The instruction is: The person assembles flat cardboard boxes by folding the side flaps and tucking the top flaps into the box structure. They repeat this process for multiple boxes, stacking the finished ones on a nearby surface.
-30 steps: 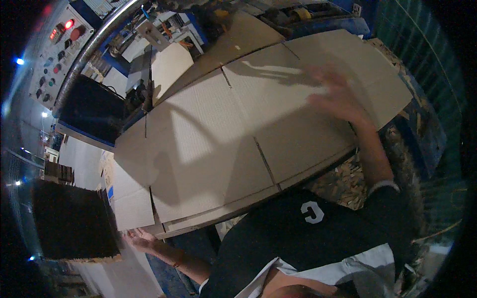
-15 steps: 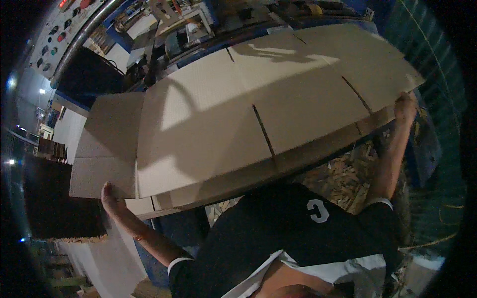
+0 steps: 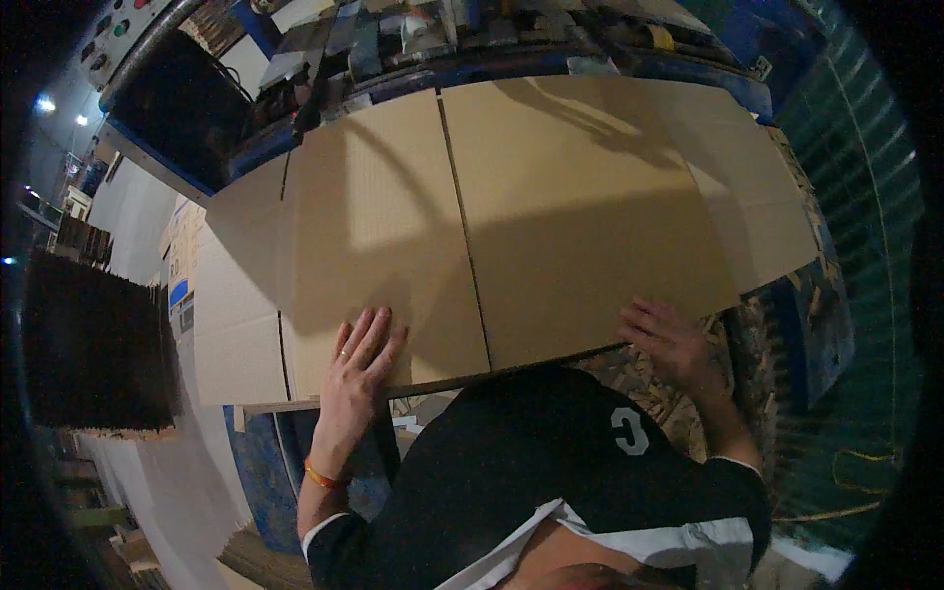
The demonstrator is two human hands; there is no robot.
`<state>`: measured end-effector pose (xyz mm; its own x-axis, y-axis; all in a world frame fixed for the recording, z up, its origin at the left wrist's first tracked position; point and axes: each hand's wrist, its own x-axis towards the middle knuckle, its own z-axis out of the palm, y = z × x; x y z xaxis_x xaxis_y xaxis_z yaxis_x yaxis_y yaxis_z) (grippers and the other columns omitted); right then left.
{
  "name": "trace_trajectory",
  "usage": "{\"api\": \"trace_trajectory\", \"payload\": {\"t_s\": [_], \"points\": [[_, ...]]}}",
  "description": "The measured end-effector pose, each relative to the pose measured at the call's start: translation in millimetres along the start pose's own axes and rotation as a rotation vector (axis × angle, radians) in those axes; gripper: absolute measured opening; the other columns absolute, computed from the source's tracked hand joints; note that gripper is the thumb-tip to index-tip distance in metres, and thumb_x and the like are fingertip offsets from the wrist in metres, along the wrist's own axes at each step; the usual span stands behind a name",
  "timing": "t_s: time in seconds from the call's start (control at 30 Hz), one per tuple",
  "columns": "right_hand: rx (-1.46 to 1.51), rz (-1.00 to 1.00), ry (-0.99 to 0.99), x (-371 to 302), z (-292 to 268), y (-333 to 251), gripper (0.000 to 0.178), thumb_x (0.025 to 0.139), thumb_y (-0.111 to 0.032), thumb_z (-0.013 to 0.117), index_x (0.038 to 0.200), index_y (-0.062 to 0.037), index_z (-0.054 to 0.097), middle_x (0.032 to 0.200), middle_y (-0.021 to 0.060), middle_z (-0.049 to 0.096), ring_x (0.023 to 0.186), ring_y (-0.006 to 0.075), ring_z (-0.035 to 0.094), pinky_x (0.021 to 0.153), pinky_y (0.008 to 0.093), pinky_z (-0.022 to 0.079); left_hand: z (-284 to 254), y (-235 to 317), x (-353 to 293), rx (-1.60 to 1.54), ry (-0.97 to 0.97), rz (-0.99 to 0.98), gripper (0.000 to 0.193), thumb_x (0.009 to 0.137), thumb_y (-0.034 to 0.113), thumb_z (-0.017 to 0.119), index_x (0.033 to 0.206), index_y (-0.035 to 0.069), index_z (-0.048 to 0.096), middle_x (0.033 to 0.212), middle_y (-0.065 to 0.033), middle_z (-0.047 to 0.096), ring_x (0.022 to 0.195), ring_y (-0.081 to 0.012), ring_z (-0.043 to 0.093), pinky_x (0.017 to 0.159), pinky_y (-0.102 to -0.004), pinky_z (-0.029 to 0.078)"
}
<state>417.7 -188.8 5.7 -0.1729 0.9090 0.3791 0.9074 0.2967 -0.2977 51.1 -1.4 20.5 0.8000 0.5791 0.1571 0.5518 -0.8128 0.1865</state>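
Observation:
A large brown cardboard sheet (image 3: 580, 226), slotted and creased like a flattened box blank, lies across the machine's feed side in front of me. Dark slots run from its far edge to its near edge, and paler flaps sit at both ends. My left hand (image 3: 362, 364) rests on the sheet near its front edge, fingers stretched and slightly apart, a ring on one finger. At the front edge, right of the middle, my right hand (image 3: 671, 342) has its extended fingertips on the cardboard. Neither hand grips anything.
Beyond the sheet stands a machine with a blue frame (image 3: 678, 74) and dark rollers. A control panel (image 3: 118, 39) is at the upper left. Left lies a dark stack (image 3: 93, 339) of sheets. Scraps (image 3: 678, 413) litter the area below; a green corrugated wall (image 3: 865, 295) rises right.
Both hands have let go of the sheet's ends and moved inward onto its near edge. The upper sheet with its raised left flap is now flat, its slots at different places.

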Motion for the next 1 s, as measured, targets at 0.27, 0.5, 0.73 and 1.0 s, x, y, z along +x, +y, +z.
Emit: {"api": "trace_trajectory", "payload": {"t_s": [0.27,0.5,0.73,1.0], "points": [[-0.171,0.07,-0.239,50.3,2.8,104.6,0.043,0.078,-0.028,0.06,0.119,-0.0132,0.055,0.134,0.0111,0.043,0.126,0.0294,0.036,0.105,0.0476,0.025,4.1,-44.0,55.7,0.106,0.141,0.064,0.052,0.08,0.009,0.047,0.131,0.014,0.044,0.136,-0.0118,0.04,0.124,-0.0312,0.039,0.105,-0.0453,0.028],[-0.217,0.251,-0.267,157.7,13.6,181.1,0.053,0.082,-0.039,0.055,0.13,-0.0177,0.045,0.138,0.008,0.038,0.122,0.0313,0.04,0.098,0.0485,0.031,23.6,-117.1,172.1,0.141,0.414,0.047,0.045,0.085,0.01,0.044,0.131,0.012,0.043,0.131,-0.0133,0.044,0.121,-0.0316,0.042,0.098,-0.044,0.036],[-0.52,0.441,0.019,137.6,19.9,162.7,0.063,0.083,-0.047,0.053,0.133,-0.0106,0.04,0.142,0.0136,0.03,0.13,0.0335,0.028,0.104,0.048,0.024,10.4,-129.7,163.4,0.254,0.492,-0.013,0.055,0.082,0.025,0.057,0.129,0.001,0.041,0.125,-0.0204,0.046,0.116,-0.0381,0.042,0.096,-0.0454,0.034],[-0.313,0.924,0.122,29.5,-25.5,139.2,0.073,0.085,-0.045,0.051,0.138,-0.004,0.023,0.144,0.0231,0.019,0.134,0.0342,0.018,0.11,0.041,0.014,27.2,-190.3,-57.3,0.089,0.646,-1.123,0.045,0.085,0.029,0.058,0.116,-0.003,0.048,0.114,-0.0188,0.051,0.101,-0.0318,0.05,0.09,-0.0408,0.04]]}}
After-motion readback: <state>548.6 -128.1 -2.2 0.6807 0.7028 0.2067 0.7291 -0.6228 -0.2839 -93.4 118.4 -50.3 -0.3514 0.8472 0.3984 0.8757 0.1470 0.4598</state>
